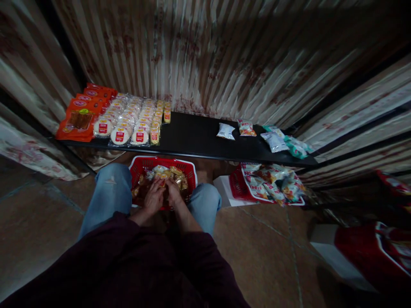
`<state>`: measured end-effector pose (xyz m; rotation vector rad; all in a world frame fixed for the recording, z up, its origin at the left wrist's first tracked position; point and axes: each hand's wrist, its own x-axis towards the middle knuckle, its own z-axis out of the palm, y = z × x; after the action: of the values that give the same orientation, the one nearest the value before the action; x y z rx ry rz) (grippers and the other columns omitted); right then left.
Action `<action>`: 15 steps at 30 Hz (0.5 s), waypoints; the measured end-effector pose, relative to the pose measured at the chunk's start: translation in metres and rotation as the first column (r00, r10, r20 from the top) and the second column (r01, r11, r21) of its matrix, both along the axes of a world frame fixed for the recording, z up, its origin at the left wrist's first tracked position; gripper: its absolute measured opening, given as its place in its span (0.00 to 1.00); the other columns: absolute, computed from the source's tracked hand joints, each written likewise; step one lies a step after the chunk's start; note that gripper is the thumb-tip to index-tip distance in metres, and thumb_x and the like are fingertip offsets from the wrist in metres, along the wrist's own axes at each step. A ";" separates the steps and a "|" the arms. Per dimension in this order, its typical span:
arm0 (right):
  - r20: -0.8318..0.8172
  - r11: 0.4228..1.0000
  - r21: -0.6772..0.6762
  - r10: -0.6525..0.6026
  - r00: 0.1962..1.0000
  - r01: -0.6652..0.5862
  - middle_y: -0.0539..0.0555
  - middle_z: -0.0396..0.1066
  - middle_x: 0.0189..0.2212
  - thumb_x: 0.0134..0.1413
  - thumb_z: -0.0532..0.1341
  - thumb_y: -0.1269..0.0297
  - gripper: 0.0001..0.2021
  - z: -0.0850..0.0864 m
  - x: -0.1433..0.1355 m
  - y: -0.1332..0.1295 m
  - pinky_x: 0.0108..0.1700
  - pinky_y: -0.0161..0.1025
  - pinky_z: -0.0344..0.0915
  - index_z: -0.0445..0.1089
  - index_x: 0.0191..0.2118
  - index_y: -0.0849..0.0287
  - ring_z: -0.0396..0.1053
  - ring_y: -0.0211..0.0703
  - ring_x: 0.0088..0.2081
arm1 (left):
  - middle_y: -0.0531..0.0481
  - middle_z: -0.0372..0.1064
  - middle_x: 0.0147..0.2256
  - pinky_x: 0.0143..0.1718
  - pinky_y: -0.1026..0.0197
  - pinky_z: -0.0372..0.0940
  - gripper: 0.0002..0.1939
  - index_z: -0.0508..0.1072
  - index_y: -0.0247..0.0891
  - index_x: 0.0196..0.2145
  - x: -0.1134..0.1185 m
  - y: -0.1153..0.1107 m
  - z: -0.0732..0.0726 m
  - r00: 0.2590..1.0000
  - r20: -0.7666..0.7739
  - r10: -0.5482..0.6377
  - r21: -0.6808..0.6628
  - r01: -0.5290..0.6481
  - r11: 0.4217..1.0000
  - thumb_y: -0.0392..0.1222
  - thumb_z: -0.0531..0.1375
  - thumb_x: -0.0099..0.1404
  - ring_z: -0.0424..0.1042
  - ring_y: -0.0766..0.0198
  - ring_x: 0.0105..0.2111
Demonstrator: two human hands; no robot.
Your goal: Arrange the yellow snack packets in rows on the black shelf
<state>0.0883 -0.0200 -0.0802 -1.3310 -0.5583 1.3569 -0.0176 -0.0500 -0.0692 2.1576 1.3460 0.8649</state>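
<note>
My left hand (154, 197) and my right hand (174, 193) are close together inside a red basket (190, 170) with a white rim, between my knees. Their fingers meet around a small yellow and red packet (163, 178); both hands look closed on it. Gold and clear wrapped snacks (178, 174) lie in the basket around them. Beyond the basket, on a black shelf (192, 136), stand rows of round white crackers (120, 135) in clear wrap, with a column of narrow yellow packets (155, 133) at their right.
Orange bags (79, 119) lie at the shelf's left end. Silver-white (226, 131), red-white (246, 128) and green bags (297, 146) lie farther right. A second red basket (238, 184) holds snack bags below. Another red basket (356, 252) is at lower right. A curtain (192, 55) hangs behind.
</note>
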 end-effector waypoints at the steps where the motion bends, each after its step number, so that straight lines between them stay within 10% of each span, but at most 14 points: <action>1: -0.057 1.000 -0.002 -0.025 0.998 0.025 0.50 0.77 0.31 0.44 0.62 0.63 0.10 0.004 0.000 -0.002 0.40 0.35 0.68 0.71 0.35 0.58 0.72 0.39 0.35 | 0.39 0.58 0.59 0.63 0.46 0.51 0.19 0.73 0.34 0.40 -0.001 -0.003 0.002 0.999 -0.013 -0.040 0.017 0.041 0.999 0.26 0.50 0.53 0.49 0.52 0.64; 9: -0.279 0.969 -0.145 -0.233 0.931 0.200 0.46 0.72 0.23 0.45 0.61 0.70 0.04 0.021 -0.002 -0.016 0.37 0.33 0.69 0.66 0.31 0.58 0.70 0.36 0.27 | 0.37 0.54 0.62 0.63 0.46 0.49 0.30 0.59 0.31 0.59 -0.011 -0.017 0.014 0.995 0.045 0.087 -0.061 -0.084 0.995 0.33 0.52 0.56 0.50 0.52 0.64; 15: -0.281 0.977 -0.147 -0.193 0.940 0.156 0.46 0.72 0.23 0.46 0.61 0.69 0.03 0.021 0.000 -0.019 0.36 0.35 0.69 0.66 0.30 0.57 0.71 0.37 0.27 | 0.40 0.69 0.50 0.55 0.51 0.62 0.23 0.64 0.35 0.54 -0.025 -0.015 0.015 0.929 0.238 0.284 -0.454 -0.152 0.878 0.44 0.53 0.62 0.68 0.55 0.52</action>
<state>0.0887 -0.0392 -0.0590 -1.2147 -0.1519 1.4256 -0.0425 -0.0648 -0.0542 1.4920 1.4786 0.8418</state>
